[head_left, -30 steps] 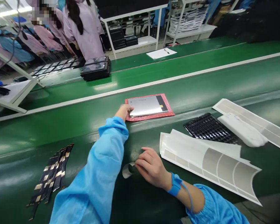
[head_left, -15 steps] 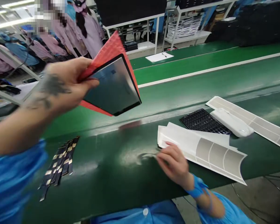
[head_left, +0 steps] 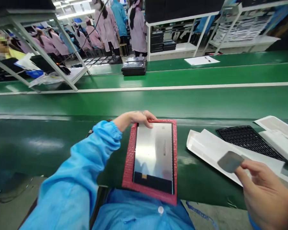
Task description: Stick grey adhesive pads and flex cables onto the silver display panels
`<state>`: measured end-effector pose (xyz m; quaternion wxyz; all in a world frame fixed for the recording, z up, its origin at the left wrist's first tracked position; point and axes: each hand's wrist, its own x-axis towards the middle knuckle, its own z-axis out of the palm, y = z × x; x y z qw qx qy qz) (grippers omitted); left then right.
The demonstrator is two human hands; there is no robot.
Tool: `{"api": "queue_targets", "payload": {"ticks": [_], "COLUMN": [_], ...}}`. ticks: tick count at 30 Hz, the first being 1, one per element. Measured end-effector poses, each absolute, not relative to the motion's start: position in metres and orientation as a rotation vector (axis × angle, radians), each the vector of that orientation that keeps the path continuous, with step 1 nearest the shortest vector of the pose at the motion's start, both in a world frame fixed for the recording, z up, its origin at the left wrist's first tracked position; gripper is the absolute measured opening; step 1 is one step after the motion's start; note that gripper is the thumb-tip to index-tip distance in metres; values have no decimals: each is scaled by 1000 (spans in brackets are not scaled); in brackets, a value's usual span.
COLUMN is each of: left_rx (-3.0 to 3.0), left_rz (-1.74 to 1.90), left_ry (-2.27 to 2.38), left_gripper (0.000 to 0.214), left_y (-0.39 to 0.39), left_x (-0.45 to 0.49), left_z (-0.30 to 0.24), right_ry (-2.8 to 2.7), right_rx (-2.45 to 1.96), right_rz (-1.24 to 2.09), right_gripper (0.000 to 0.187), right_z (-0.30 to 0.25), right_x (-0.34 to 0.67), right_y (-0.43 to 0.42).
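Note:
A silvery display panel (head_left: 154, 148) with a dark lower strip lies face up on a pink-red bubble-wrap sheet (head_left: 128, 174), at the near edge of the green bench. My left hand (head_left: 142, 118) grips the far edge of both, thumb on the panel and fingers behind the wrap. At the right, my right hand (head_left: 265, 188) pinches a grey sticker (head_left: 230, 162) with rounded corners between thumb and fingers. It hovers over white sticker backing sheets (head_left: 206, 143). Part of that hand is cut off by the frame edge.
A black grid tray (head_left: 248, 140) and a white plastic case (head_left: 279, 145) lie beyond the sheets. Farther back, a white paper with a pen (head_left: 201, 60) and a dark stack of trays (head_left: 134, 66) rest across the bench. A metal rack (head_left: 69, 76) stands left; several people are behind.
My left hand has brought the panel and wrap down from raised at the left to the bench before me. My right hand has moved right and now holds a grey sticker. The view has turned left.

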<state>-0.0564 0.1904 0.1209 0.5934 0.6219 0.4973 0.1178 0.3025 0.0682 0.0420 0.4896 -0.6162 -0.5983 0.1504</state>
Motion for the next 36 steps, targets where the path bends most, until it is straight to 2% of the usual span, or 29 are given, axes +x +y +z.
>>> {"api": "queue_targets", "payload": {"ticks": [4,9,13,15,17,18,20,23,26,30,36], "left_rx": [1552,1648,1923,1864,1747,1651,1426,1102,900,904,980], "left_rz": [259,412,859,1022,1018,996,926,840,853,906,983], "left_ry": [1265,1375,1548,1621,1719,1781,1830,1622,1386,1337,1449], "left_gripper": [26,33,25,34,51,52,43,26,27,25,10], "left_y": [212,207,132,85,49,38,29,35,44,45,42], "left_x": [-48,-51,-53,-49,-42,-38,-33,-35,-43,-48,-43], "left_z": [60,50,49,47,42,39,30,17,14,19,20], "right_ry": [-1704,-1906,-1954,-1961,-1966,-1968,-1974,-1985,-1983,-1867,-1616], "right_rx": [-1400,-1304,-1292,-1283,-1255,-1241,-1210,-1162,-1125,-1225,-1433], "right_rz": [520,692,883,948,982,991,999,1006,1026,1162,1511], "right_gripper": [27,30,31,30,28,26,22,16,14,19,31], "right_z": [63,59,47,45,44,44,44,45,44,41,31], "right_x": [268,221,191,180,170,167,162,159,160,168,182], "right_y": [65,71,74,74,72,71,69,67,67,70,73]}}
